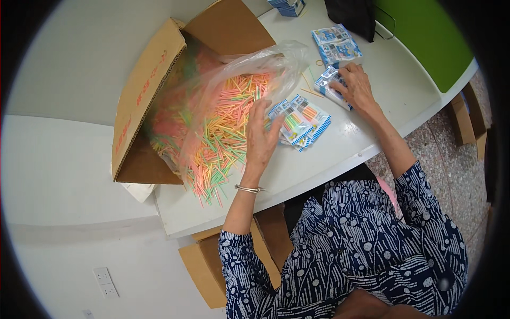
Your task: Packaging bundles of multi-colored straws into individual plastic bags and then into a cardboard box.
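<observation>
My left hand [260, 139] is open, thumb and fingers apart, between a heap of thin pink, yellow and green sticks [228, 119] and a small pile of clear packets with blue striped edges [300, 122]. Its thumb is close to the pile's left edge; whether it touches cannot be made out. Coloured sticks show through the upper packets. Farther right, my right hand [357, 91] bends its fingers and thumb over a blue and white packet [328, 87], gripping it against the table. Part of that packet is hidden beneath the hand.
The sticks spill from a clear plastic bag [289, 58] inside a tipped cardboard box [146, 101] on the white table [345, 135]. More packets [337, 45] lie beyond my right hand, near a rubber band [319, 63] and a black bag [353, 16]. Open cartons [202, 271] stand below.
</observation>
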Motion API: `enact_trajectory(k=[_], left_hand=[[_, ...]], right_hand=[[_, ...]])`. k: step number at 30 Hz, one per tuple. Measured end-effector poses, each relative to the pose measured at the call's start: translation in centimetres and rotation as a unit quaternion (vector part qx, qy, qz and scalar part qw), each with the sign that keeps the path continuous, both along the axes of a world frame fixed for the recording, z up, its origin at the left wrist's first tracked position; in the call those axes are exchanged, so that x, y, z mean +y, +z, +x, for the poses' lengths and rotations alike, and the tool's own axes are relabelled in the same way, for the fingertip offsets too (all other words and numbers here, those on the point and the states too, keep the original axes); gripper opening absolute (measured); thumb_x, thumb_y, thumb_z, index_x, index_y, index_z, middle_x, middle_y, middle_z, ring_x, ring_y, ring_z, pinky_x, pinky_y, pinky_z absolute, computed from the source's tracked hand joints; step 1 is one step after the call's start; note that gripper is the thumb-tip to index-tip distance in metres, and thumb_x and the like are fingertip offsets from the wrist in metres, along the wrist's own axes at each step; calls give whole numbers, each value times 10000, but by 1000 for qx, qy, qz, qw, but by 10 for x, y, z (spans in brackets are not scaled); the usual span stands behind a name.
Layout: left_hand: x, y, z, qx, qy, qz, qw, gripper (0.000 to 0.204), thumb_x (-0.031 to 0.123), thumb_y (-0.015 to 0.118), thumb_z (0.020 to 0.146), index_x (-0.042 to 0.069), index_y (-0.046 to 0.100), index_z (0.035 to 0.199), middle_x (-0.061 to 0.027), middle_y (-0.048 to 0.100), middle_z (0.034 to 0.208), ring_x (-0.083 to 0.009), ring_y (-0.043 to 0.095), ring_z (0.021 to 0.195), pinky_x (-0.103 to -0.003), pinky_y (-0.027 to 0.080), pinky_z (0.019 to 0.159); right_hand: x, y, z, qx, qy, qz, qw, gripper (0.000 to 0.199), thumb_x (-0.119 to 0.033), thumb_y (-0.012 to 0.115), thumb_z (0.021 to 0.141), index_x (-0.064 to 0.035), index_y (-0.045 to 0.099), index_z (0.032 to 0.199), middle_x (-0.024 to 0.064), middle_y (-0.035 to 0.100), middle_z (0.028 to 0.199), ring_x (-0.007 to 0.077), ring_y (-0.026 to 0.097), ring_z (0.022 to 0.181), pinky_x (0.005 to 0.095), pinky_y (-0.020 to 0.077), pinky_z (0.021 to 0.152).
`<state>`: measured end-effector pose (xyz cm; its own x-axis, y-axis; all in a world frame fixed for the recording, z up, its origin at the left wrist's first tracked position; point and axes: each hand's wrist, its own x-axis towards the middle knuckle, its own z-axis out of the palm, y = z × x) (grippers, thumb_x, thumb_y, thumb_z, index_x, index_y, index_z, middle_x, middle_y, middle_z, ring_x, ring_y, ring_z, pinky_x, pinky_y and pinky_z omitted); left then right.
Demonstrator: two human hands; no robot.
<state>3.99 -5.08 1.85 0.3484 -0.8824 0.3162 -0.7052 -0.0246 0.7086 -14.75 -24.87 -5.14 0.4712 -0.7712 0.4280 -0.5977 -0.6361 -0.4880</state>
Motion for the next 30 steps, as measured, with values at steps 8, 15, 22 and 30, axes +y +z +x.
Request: enact_trajectory(k=[8, 15, 22, 30], left_hand=[[12, -3, -5, -39, 13, -5, 999, 337, 149, 648, 836, -42, 569, 1101, -220, 502, 1260, -341, 481, 1185, -393, 380, 990], [5, 14, -15, 48, 22, -58, 997, 336, 170, 663, 830, -33, 584, 1085, -190, 579, 1140, -299, 545, 1083, -370, 416, 938], [30, 12, -14, 188, 33, -9, 982, 179, 119, 667, 823, -27, 650, 926, -108, 643, 854, -168, 569, 763, -296, 456, 714], [63, -7, -18, 107, 90, -78, 987, 140, 44, 636, 818, -40, 643, 930, -120, 622, 813, -210, 580, 750, -309, 448, 674]], right_hand=[[-14, -9, -1, -42, 36, -29, 998, 181, -200, 669, 794, -31, 677, 858, 131, 594, 955, 289, 547, 943, 400, 432, 791], [47, 63, 16, -122, 189, -222, 949, 244, -136, 701, 757, -45, 643, 976, 102, 602, 965, 279, 572, 912, 385, 436, 784], [100, 70, 39, -228, 330, 91, 911, 314, -80, 712, 739, -7, 607, 1026, 117, 587, 921, 258, 571, 858, 353, 450, 743], [109, 75, 46, -107, 404, 256, 872, 186, -133, 649, 805, 45, 616, 847, 124, 556, 702, 227, 534, 673, 340, 399, 624]])
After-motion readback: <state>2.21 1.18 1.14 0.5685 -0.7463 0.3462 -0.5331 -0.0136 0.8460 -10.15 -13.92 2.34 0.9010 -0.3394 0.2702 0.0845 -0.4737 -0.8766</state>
